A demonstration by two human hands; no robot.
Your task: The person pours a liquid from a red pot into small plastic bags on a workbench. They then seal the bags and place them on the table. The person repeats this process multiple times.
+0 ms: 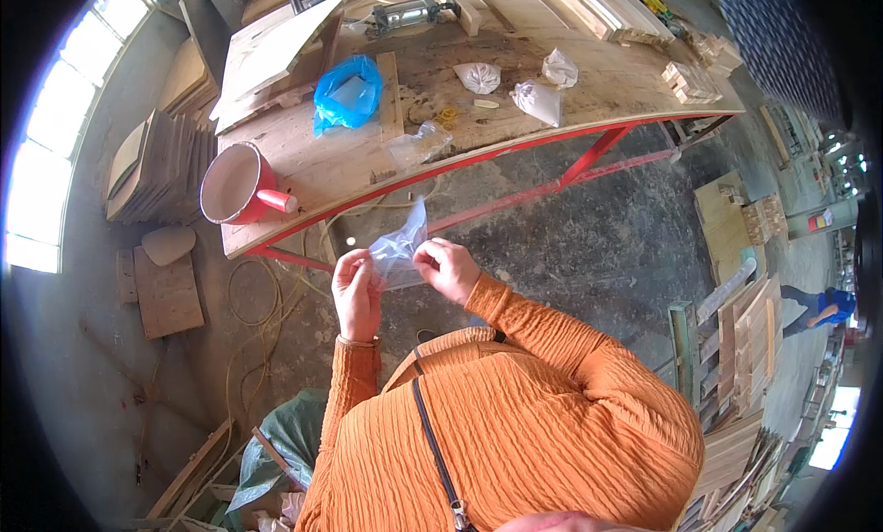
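A clear plastic bag point(400, 248) is stretched between my two hands, in front of the table's near edge. My left hand point(357, 288) pinches its left side, and my right hand point(449, 267) grips its right side with bent fingers. No contents can be made out in the bag. Beyond my hands, another clear bag point(419, 146) lies crumpled at the table edge. Three tied bags of pale powder, a small one point(478, 78), a larger one point(537, 102) and one behind point(560, 68), rest on the table. A blue plastic bag point(349, 92) sits open to their left.
A red pot point(241, 184) with a handle stands at the wooden table's point(303, 170) near left corner. Wooden boards point(276, 58), a metal cylinder point(405, 14) and stacked wood blocks point(691, 83) lie on the table. A hose point(273, 325) coils on the floor. A person point(821, 308) is far right.
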